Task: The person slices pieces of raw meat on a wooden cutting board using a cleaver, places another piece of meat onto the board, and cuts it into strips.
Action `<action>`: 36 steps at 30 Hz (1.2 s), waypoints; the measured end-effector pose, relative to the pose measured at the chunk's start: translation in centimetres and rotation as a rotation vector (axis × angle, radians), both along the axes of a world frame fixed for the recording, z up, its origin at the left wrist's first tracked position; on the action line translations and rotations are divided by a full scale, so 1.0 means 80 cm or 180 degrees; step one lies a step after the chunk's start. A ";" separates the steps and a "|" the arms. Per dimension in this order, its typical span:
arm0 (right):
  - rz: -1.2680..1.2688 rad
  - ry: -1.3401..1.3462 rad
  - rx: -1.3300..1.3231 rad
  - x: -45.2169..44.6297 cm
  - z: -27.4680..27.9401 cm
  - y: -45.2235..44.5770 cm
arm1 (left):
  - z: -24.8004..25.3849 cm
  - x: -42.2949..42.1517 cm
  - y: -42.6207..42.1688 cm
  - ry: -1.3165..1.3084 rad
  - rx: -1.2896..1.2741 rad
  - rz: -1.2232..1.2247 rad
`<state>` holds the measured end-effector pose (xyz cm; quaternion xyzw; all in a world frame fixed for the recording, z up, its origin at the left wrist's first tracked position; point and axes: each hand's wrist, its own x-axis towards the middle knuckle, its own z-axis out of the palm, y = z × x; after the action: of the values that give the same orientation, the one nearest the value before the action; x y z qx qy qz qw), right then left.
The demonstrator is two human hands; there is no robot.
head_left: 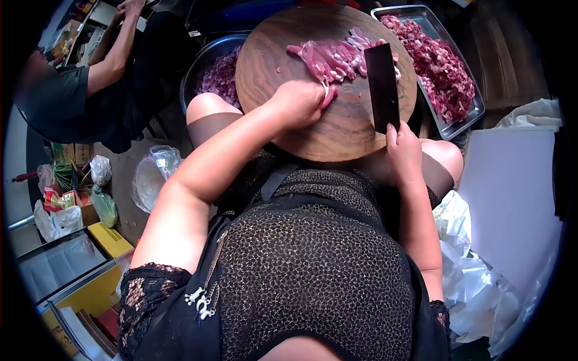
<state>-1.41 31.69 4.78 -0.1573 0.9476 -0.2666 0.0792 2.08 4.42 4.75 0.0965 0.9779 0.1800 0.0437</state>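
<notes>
A round wooden chopping board (265, 66) rests at my knees. Strips of raw meat (334, 60) lie across its upper middle. My left hand (301, 103) is closed on the near end of the meat, where a pink piece shows beside the fingers. On the right, my right hand (402, 141) grips the handle end of a dark cleaver (380, 87), its broad blade over the board at the right end of the meat. The blade hides part of the meat and the board.
A metal tray (475, 99) of chopped meat (433, 66) stands right of the board. Left of it is a metal bowl (188, 75) with more meat. A person (66, 96) sits at the upper left. Plastic bags (463, 277) lie at the lower right.
</notes>
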 end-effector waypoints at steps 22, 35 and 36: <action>-0.0014 0.0208 -0.0374 0.000 -0.004 0.000 | -0.005 -0.094 -0.080 0.0690 0.0410 0.0206; 0.0189 0.0210 -0.0184 -0.008 -0.002 -0.002 | -0.051 -0.102 -0.110 0.0470 -0.0122 0.0417; 0.0186 0.0224 -0.0184 -0.008 -0.003 -0.001 | -0.038 -0.099 -0.105 -0.0061 0.0045 0.0675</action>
<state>-2.09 31.59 4.51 -0.1964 0.9367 -0.2858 0.0490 -5.82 -3.99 1.70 -0.0089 0.9809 0.1914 0.0331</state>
